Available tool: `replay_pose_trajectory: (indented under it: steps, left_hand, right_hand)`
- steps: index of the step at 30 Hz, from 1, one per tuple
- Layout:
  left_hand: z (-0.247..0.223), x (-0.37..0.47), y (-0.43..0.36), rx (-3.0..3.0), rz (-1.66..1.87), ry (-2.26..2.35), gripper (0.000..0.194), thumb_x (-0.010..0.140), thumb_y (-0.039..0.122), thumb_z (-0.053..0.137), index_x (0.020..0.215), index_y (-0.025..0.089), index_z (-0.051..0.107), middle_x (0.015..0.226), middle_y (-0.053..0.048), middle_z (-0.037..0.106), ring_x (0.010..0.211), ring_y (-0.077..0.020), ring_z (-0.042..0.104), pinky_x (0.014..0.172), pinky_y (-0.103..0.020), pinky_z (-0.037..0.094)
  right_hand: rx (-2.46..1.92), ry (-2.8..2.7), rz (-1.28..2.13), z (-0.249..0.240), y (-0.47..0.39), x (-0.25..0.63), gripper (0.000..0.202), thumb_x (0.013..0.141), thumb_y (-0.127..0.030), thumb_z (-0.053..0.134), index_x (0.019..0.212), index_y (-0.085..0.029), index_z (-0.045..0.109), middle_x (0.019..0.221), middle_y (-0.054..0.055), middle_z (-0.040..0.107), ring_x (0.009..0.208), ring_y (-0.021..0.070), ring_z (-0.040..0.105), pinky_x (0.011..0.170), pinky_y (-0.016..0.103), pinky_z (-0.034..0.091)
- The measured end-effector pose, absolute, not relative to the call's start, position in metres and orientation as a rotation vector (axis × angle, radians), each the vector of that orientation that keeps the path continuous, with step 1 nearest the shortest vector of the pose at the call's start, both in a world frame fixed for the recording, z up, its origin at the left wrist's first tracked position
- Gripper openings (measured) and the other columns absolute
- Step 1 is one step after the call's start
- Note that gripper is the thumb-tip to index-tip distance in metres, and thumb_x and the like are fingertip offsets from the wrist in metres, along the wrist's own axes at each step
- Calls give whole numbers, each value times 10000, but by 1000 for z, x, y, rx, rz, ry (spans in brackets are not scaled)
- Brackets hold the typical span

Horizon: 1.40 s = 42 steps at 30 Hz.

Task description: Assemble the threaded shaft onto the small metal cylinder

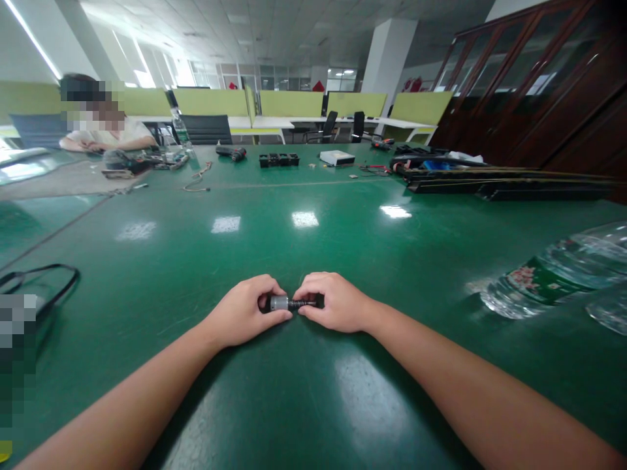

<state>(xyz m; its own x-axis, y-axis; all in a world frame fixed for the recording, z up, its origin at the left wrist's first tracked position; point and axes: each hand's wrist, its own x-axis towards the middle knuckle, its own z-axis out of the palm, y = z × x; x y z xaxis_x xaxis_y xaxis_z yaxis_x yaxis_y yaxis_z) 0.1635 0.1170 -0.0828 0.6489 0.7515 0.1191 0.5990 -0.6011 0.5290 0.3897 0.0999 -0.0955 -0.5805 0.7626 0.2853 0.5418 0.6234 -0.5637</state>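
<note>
The left hand (pixel 242 312) is closed around a small silver metal cylinder (pixel 279 303), thumb on the near side and fingers on the far side, low over the middle of the green tabletop (pixel 274 248). From it a dark spiral shaft (pixel 298 304) points toward the right hand (pixel 343 305), whose thumb and fingertips are closed about the shaft; how firmly they press is not clear. With so little surface to pinch, the likeliest trouble is a slip: the round body could turn in the left hand's fingers, or the shaft could skid out if pulled at an angle. Uneven force from the two sides could bend the slim shaft. If dropped, the cylinder could roll, since the tabletop looks smooth and glossy. Off to the left, a dark strap (pixel 71 284) lies in a loop that a swinging forearm might snag. To the right, a clear water bottle (pixel 548 277) lies on its side and could roll if an elbow nudges it. Farther off, a loose cable (pixel 198 179) and a black block (pixel 279 160) could hide a stray small part. Beyond, a person (pixel 117 130) sits well clear of the work.
</note>
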Motion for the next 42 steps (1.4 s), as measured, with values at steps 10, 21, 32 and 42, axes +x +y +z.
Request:
replay_pose_trajectory:
  steps: [10, 21, 32, 42]
  left_hand:
    - [-84, 164, 118, 2430, 446, 1069, 266, 801, 417, 696, 912, 180, 645, 789, -1, 591, 704, -152, 532, 630, -254, 374]
    - [-83, 163, 117, 2424, 445, 1067, 260, 801, 409, 700, 912, 180, 646, 814, -8, 607, 725, -158, 545, 646, -259, 386]
    - [-84, 162, 117, 2425, 462, 1068, 270, 801, 426, 686, 909, 183, 647, 801, -4, 608, 711, -154, 542, 632, -252, 389]
    - [-82, 163, 116, 2415, 448, 1084, 268, 802, 428, 689, 898, 182, 646, 777, 0, 597, 689, -152, 535, 616, -251, 383]
  right_hand:
    - [-1032, -2325, 602, -94, 100, 391, 145, 743, -117, 661, 871, -161, 711, 757, 17, 635, 715, 137, 568, 688, 252, 439]
    - [-1030, -2304, 604, -95, 101, 391, 130, 720, -133, 688, 846, -158, 707, 740, 10, 623, 700, 132, 561, 674, 249, 435]
    - [-1059, -2304, 562, -94, 102, 394, 90, 701, -139, 718, 782, -160, 683, 704, 2, 611, 670, 129, 545, 670, 259, 421]
    - [-1059, -2316, 545, -93, 105, 400, 80, 689, -130, 714, 750, -161, 673, 698, -2, 597, 662, 125, 535, 676, 264, 421]
